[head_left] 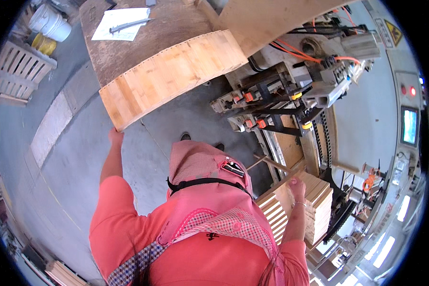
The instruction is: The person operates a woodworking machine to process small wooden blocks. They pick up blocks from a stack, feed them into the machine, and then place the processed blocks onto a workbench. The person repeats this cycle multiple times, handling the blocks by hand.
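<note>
A long row of light wooden strips, standing side by side, curves along the near edge of a worn brown table. My left hand is at the row's near left corner, its fingers curled against the end strip and partly hidden. My right hand is closed at the top of a stack of light wooden boards on my right. What its fingers hold, if anything, does not show. A sheet of paper lies on the brown table behind the row, with a grey caliper across it.
A machine with black clamp arms and orange hoses stands at the right. Beyond it a control panel carries a lit screen. At the far left are a white bucket, a yellow bucket and a slatted wooden crate. Grey floor lies between.
</note>
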Motion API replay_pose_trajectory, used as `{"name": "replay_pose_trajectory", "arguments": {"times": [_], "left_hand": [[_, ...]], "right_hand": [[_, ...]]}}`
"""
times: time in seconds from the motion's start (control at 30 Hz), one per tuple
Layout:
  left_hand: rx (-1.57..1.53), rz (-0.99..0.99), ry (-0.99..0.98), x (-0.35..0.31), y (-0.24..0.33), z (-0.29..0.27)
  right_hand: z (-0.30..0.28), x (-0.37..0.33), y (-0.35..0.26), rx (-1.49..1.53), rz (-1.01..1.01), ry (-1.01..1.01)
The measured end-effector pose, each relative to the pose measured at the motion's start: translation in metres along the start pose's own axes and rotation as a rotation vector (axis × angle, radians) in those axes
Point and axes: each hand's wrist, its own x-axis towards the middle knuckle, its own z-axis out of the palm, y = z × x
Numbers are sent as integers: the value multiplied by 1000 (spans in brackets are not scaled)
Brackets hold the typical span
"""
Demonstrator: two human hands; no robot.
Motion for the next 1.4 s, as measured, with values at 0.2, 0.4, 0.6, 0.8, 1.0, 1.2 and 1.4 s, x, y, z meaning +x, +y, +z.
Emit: {"name": "replay_pose_trajectory", "arguments": {"times": [0.2, 0.4, 0.6, 0.8, 1.0, 1.2, 1.4], "left_hand": [[351, 47, -248, -29, -59, 63], [-404, -142, -587, -107, 59, 73], [-561, 707, -626, -187, 294, 42], [-655, 1377, -878, -350, 485, 10], [-488, 1976, -727, -441, 525, 36], [-351, 2082, -650, -428, 525, 57], [-91, 2165, -616, -394, 550, 46]], "right_hand": [[25, -14, -5, 259, 49, 64], [19, -22, -66, 238, 169, 69], [60, 3, -75, 1027, -61, 77], [28, 17, -124, 2047, 26, -518], [-9, 16, -109, 2488, -956, -739], [-20, 13, -77, 2876, -205, -511], [-25, 24, -58, 2652, -152, -357]]}}
